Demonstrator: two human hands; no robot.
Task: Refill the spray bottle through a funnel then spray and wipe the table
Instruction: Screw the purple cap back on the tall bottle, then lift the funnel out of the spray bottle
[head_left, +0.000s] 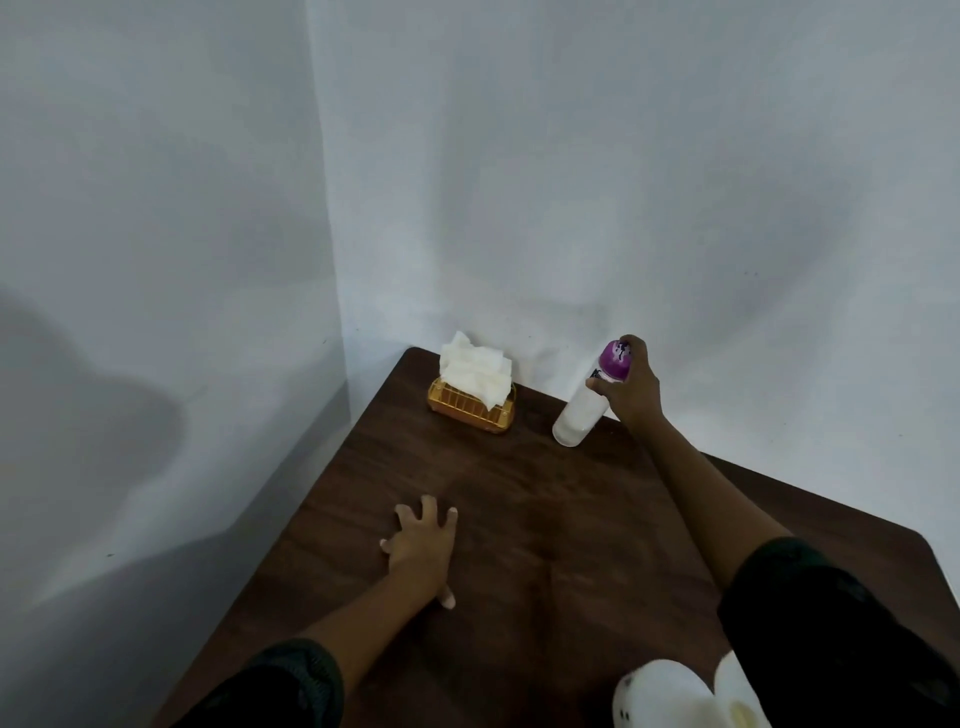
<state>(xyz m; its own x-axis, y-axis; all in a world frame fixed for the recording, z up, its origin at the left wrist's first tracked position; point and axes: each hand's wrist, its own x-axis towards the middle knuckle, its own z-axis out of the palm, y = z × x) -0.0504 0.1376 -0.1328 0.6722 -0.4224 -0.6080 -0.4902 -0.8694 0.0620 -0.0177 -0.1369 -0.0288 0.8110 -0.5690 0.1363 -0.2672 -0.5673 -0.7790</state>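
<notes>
- Head view is showing a dark brown wooden counter (545, 519) pushed into a corner of pale walls.
- The right hand (631, 387) is wrapping around the neck of the spray bottle (584, 405), near the far edge of the counter.
- The bottle has a purple top (615, 359) and a whitish see-through body, and it is leaning over, with its bottom pointing toward the middle of the counter.
- One finger is sitting up by the purple top, so I think the hand is getting ready to press it, or is pressing it.
- I cannot see any spray coming out, and I cannot tell if the wood is wet.
- The left hand (423, 551) is lying flat on the counter with its fingers spread wide, and it is holding nothing.
- A little yellow wire basket (470, 410) is sitting in the far corner, just beside the bottle, with white paper tissues (475, 371) sticking out of it.
- Something white and round (675, 696) is showing at the bottom edge, but it is too blurry and cut off to name; it might be the funnel or a jug.
- The top is on the bottle, so I think the filling part is done.
- I think the spraying part is going on now.
- The wiping is not done yet, because no tissue is in either hand.
</notes>
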